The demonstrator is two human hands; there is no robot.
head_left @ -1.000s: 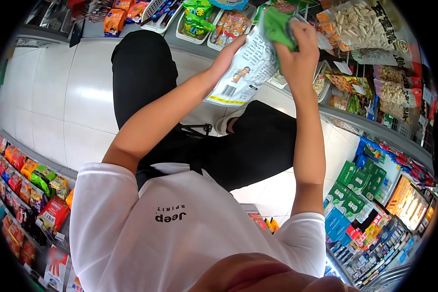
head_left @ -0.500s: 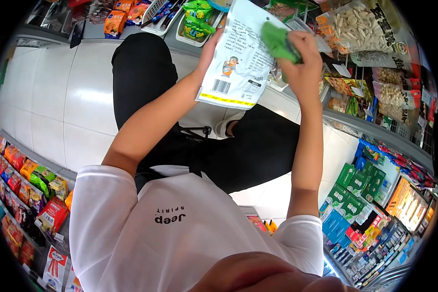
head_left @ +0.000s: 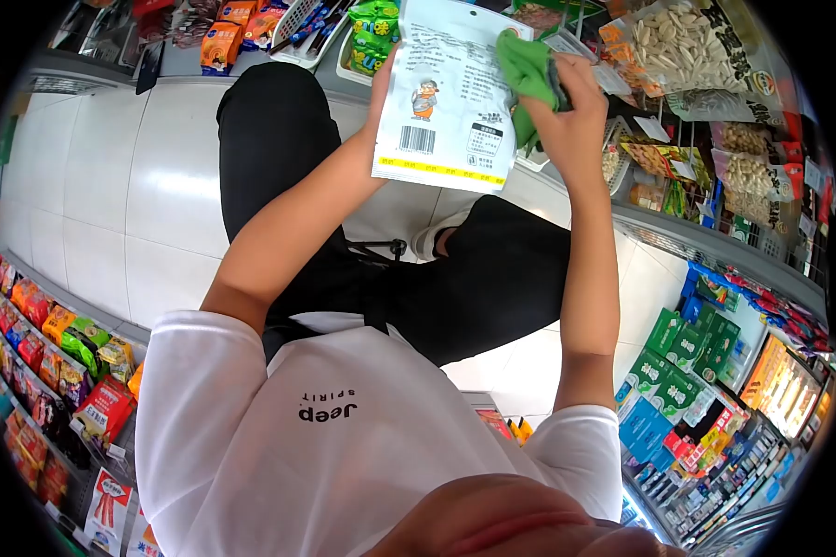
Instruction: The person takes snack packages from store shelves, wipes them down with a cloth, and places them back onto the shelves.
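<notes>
A white snack pouch (head_left: 450, 102) with a cartoon figure, a barcode and a yellow bottom strip faces me at the top middle. My left hand (head_left: 382, 91) grips its left edge; most of the fingers are hidden behind the pouch. On the right, my right hand (head_left: 571, 100) is closed on a green cloth (head_left: 527, 76), which lies against the pouch's upper right edge. Part of the cloth hangs below my fingers, beside the pouch.
Beyond the pouch runs a shelf with a white basket of green packets (head_left: 373, 39), orange packets (head_left: 221, 45) and a large bag of seeds (head_left: 683, 46). Snack shelves (head_left: 65, 339) stand at the lower left. Green boxes (head_left: 678, 357) are stacked at the right.
The pouch has turned from a slant to face me more fully and shifted slightly left. My left hand moved left with it. The green cloth has moved about the pouch's right side.
</notes>
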